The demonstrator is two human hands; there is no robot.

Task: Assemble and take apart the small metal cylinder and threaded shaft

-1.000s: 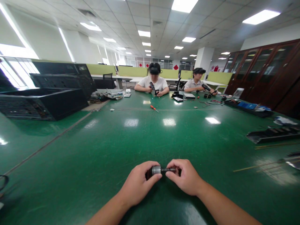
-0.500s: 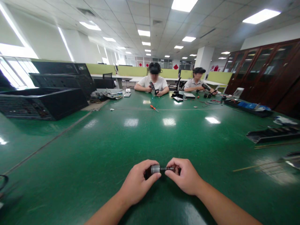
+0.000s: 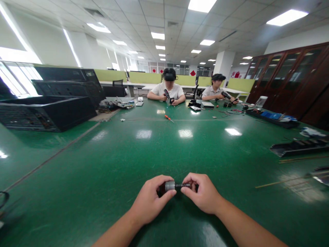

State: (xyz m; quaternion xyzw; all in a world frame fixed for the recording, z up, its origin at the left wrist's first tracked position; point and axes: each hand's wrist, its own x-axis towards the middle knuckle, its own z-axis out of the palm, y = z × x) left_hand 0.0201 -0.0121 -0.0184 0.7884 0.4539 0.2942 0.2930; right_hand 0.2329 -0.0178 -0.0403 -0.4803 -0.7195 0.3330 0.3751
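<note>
Both ends hide where left hand [image 3: 150,196] and right hand [image 3: 205,195] curl, gripping a shafted cylinder [image 3: 170,186].

We can read no text, brand or number here; the red diamond signs [image 3: 193,73] along the far wall [image 3: 180,70] are too small for us to make out.

Grey cylinder [image 3: 170,186] shifted slightly left, right fingers [image 3: 192,176] slightly farther forward

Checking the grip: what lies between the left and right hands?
In the head view, a grey cylinder in the left hand and a thin dark shaft running from it to the right hand.
</note>
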